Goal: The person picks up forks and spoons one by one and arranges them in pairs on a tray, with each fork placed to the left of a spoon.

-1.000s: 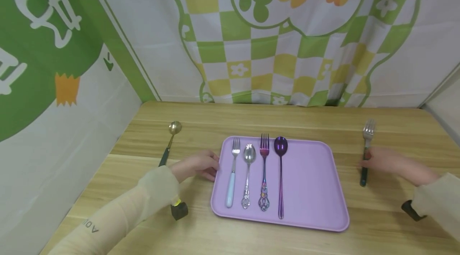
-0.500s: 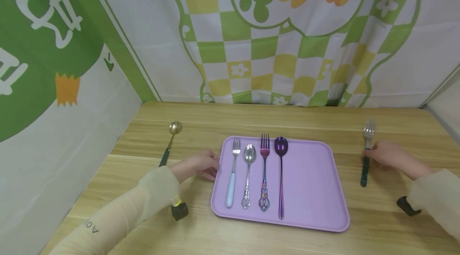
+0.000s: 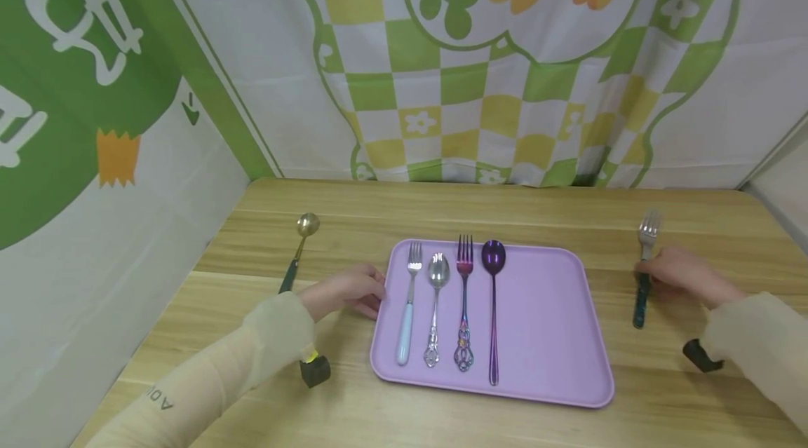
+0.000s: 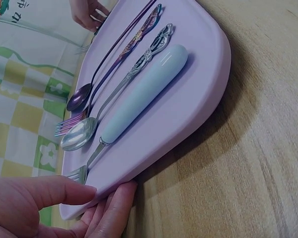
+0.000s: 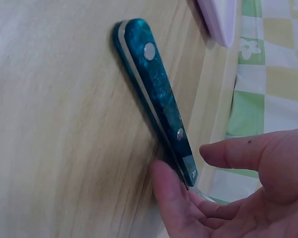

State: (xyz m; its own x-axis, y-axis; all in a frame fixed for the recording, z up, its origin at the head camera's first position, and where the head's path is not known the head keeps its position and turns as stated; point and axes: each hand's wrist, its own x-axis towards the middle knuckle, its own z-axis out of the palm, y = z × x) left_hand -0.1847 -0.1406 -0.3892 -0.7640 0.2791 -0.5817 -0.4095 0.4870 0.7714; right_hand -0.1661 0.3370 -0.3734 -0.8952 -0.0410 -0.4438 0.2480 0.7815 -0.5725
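My left hand (image 3: 351,289) pinches the left rim of a lilac tray (image 3: 546,315); in the left wrist view the thumb (image 4: 72,192) lies on top of the rim and the fingers under it. On the tray lie a fork with a pale blue handle (image 3: 405,336), an ornate silver spoon (image 3: 438,271), an iridescent fork (image 3: 464,264) and a purple spoon (image 3: 494,256). To the right, my right hand (image 3: 684,276) is at a fork with a teal riveted handle (image 5: 161,94) lying on the table. Its thumb and fingers straddle the handle, with a gap at the thumb.
A gold ladle-like spoon with a dark green handle (image 3: 290,273) lies left of the tray, partly hidden by the left arm. The wooden table (image 3: 505,209) ends at a checked curtain (image 3: 467,97) behind. A fabric wall (image 3: 158,224) stands on the left.
My right hand, over the fork's handle a second ago, has shifted slightly up and drawn to the handle's upper right side. The fork, the tray and my left hand stay put.
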